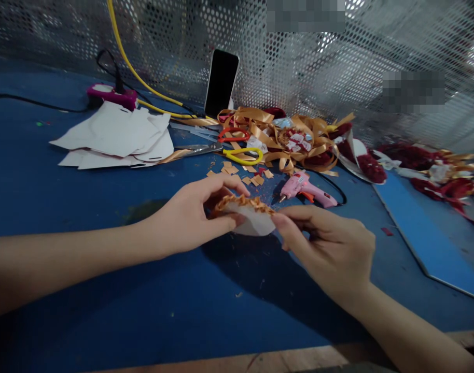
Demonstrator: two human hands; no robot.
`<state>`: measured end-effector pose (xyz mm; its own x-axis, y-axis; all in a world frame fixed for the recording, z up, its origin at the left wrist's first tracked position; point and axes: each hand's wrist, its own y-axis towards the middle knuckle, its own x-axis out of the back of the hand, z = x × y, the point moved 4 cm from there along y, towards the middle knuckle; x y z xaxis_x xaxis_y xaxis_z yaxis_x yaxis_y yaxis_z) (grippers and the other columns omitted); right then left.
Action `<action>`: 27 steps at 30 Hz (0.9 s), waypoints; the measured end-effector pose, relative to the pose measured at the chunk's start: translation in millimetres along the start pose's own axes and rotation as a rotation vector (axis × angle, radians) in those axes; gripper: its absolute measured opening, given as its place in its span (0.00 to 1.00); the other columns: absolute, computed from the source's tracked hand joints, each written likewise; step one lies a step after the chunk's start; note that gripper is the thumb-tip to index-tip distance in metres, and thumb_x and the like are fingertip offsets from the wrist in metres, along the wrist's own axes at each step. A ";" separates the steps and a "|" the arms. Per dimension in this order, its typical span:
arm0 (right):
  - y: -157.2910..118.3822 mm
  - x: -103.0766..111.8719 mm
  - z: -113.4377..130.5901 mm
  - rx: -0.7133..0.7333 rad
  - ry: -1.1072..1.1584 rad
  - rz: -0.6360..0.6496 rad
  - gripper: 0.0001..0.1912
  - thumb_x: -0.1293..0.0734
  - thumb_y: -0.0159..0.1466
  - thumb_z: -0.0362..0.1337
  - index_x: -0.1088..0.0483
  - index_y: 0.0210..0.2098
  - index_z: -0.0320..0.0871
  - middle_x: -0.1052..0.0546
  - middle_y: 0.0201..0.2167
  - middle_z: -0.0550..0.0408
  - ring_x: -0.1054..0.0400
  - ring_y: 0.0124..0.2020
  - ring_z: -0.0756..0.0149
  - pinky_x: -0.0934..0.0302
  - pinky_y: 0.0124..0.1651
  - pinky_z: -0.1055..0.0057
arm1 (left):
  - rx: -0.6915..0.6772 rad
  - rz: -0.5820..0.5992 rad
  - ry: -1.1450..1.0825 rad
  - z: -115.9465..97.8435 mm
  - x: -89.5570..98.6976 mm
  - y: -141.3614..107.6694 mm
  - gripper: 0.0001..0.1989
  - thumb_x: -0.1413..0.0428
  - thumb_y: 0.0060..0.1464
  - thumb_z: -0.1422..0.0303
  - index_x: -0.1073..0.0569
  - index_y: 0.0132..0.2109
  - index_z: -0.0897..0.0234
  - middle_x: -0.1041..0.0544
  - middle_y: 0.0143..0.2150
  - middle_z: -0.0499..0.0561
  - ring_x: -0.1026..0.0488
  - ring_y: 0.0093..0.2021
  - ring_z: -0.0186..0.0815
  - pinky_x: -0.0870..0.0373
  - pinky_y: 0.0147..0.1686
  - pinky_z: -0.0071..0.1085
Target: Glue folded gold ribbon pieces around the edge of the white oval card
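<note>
A small white piece point(260, 223) with a ruffled gold-brown ribbon edge is held above the blue table, its pale face tilted toward me. My left hand point(190, 215) grips its left side, thumb on the white face and fingers behind. At the right end of the ruffled edge, the thumb and fingertips of my right hand point(330, 243) are pinched on the piece. Just beyond my right hand lies a pink glue gun point(305, 187) with its nozzle pointing left. Small gold ribbon squares point(256, 180) are scattered behind the piece.
White cut sheets point(116, 134) are stacked at the left, near a magenta power block point(110, 96). Yellow-handled scissors point(242, 155) and red-handled ones point(233, 135) lie before a phone point(222, 83) and a heap of gold ribbon point(310, 150). A blue board point(431, 233) is at right.
</note>
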<state>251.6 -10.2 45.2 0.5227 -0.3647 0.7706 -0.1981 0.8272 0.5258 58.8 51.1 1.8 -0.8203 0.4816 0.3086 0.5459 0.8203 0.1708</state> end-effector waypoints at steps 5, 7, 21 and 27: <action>4.9 -1.7 -20.2 -0.156 0.108 -0.016 0.09 0.34 0.69 0.44 0.25 0.37 0.48 0.27 0.17 0.63 0.36 0.16 0.72 0.41 0.23 0.70 | 0.131 -0.038 0.017 2.4 3.9 -1.7 0.27 0.37 0.54 0.64 0.34 0.60 0.58 0.20 0.40 0.49 0.23 0.34 0.36 0.31 0.30 0.28; 10.6 -0.1 -31.6 -0.195 0.086 -0.048 0.10 0.33 0.68 0.46 0.27 0.35 0.47 0.29 0.18 0.63 0.38 0.17 0.72 0.43 0.24 0.70 | 0.169 -0.031 0.081 1.0 4.8 -3.5 0.29 0.39 0.54 0.65 0.35 0.62 0.57 0.21 0.37 0.48 0.26 0.30 0.35 0.34 0.27 0.28; 35.6 22.7 -158.1 -0.375 -0.388 0.364 0.25 0.29 0.51 0.57 0.25 0.39 0.46 0.23 0.38 0.46 0.32 0.43 0.49 0.40 0.46 0.56 | -0.021 -0.138 0.689 6.1 39.5 11.2 0.22 0.48 0.62 0.53 0.28 0.55 0.63 0.25 0.59 0.60 0.31 0.60 0.51 0.38 0.61 0.49; 37.6 17.2 -159.4 -0.361 -0.286 0.419 0.13 0.32 0.52 0.48 0.27 0.28 0.45 0.24 0.25 0.55 0.33 0.27 0.62 0.45 0.31 0.66 | 0.007 -0.141 0.741 17.3 57.5 27.0 0.14 0.50 0.64 0.61 0.24 0.46 0.62 0.20 0.49 0.57 0.25 0.48 0.46 0.30 0.52 0.42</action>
<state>385.3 82.7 20.8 0.2087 -0.0364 0.9773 -0.0189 0.9990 0.0413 23.5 106.3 8.0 -0.5515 0.0399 0.8332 0.4410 0.8618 0.2506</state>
